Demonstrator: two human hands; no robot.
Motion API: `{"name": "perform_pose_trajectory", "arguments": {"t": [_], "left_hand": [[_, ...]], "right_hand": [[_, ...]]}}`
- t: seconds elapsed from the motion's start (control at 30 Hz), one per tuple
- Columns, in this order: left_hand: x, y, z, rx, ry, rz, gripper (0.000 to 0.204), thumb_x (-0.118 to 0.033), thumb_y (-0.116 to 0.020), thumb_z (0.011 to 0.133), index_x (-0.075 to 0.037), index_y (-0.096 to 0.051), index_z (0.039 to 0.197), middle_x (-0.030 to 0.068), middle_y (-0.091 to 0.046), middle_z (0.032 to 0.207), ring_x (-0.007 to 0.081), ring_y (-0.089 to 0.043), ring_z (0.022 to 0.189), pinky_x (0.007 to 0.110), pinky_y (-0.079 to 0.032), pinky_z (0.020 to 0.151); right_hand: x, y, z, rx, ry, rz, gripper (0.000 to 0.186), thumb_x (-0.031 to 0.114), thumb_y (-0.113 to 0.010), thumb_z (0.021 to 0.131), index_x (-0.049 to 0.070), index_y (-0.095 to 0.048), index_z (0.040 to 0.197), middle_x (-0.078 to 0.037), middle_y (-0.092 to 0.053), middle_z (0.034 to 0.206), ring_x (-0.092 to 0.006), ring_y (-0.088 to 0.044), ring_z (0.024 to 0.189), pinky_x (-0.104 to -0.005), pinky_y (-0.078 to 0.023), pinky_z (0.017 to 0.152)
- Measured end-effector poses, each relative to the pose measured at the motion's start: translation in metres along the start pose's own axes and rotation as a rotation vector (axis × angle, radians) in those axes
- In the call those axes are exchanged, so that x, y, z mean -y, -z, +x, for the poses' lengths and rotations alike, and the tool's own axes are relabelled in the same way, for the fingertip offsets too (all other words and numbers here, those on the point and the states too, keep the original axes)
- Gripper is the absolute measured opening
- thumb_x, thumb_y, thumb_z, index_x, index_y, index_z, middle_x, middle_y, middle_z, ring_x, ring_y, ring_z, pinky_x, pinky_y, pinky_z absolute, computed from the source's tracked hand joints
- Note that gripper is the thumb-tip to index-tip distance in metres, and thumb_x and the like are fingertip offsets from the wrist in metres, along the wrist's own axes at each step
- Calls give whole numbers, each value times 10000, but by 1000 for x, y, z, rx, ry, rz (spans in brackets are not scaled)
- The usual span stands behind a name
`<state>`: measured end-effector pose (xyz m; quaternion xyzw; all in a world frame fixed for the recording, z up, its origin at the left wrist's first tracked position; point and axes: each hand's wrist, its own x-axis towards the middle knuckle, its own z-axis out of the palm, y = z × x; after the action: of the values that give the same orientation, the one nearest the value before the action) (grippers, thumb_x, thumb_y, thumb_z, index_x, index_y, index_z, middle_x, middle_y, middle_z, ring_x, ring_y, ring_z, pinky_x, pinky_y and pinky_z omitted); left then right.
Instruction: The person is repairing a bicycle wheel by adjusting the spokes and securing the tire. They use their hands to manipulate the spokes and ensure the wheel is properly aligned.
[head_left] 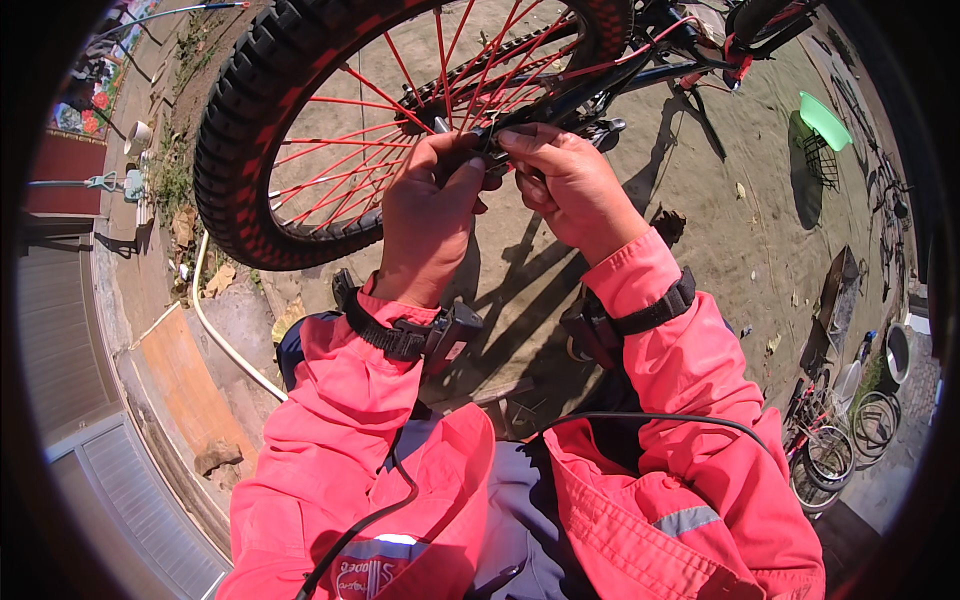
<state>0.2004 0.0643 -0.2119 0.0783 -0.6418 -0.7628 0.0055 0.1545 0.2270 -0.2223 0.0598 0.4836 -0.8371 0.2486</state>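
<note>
Before me is a bicycle wheel with a knobby black tyre (232,170) and red spokes (340,140). Its dark frame tube (590,85) runs off to the upper right. My left hand (432,215) is closed in a pinch beside the wheel's hub. Close by on its right, my right hand (575,185) pinches too, thumb against forefinger. Between the fingertips is something small, dark and thin, and the fingers mostly hide it. I cannot make out its kind. Behind the hands, part of the chain (520,48) shows through the spokes.
A green basket (824,121) lies at the right, casting a shadow. Further down that side are several loose wheels (830,452). On the left, a pale hose (212,310) curves past an orange-brown board (190,370). Black cables (650,415) cross my sleeves.
</note>
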Motion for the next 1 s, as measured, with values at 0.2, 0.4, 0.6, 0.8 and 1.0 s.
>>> {"name": "perform_pose_trajectory", "arguments": {"t": [0.2, 0.4, 0.6, 0.8, 1.0], "left_hand": [[8, 3, 0, 90, 31, -183, 280, -5, -631, 994, 15, -651, 1273, 95, -742, 1091, 151, -715, 955, 269, -539, 787], [9, 7, 4, 183, 18, -239, 332, 23, -628, 978, 19, -637, 1309, 104, -726, 1168, 172, -721, 1049, 275, -551, 814], [4, 4, 7, 186, 6, -244, 276, 5, -607, 1001, 24, -654, 1272, 105, -735, 1134, 173, -724, 1035, 285, -560, 813], [1, -9, 9, 168, 17, -185, 215, -29, -634, 1018, 20, -676, 1223, 95, -734, 1064, 154, -703, 928, 275, -560, 786], [4, -16, 12, 174, 25, -199, 194, -29, -652, 1017, 9, -686, 1204, 78, -733, 1027, 133, -693, 882, 256, -556, 755]], "right_hand": [[4, 0, -7, -15, 14, 23, 144, 172, -724, 982, 39, -688, 1025, 50, -523, 670, -48, -421, 496, -224, -310, 465], [5, 5, -12, 82, 64, 78, 147, 170, -699, 1002, 63, -680, 1101, 67, -515, 691, -30, -380, 496, -213, -300, 463], [7, 8, -22, 124, 50, 110, 152, 138, -696, 1004, 55, -681, 1130, 50, -557, 744, -30, -389, 518, -208, -300, 474], [8, 11, -31, 78, 45, 159, 151, 105, -723, 987, 39, -701, 1121, 24, -656, 840, -27, -443, 550, -195, -320, 473], [10, 17, -35, 79, 63, 162, 164, 91, -719, 987, 33, -707, 1139, 22, -682, 885, -19, -447, 559, -190, -328, 479]]}}
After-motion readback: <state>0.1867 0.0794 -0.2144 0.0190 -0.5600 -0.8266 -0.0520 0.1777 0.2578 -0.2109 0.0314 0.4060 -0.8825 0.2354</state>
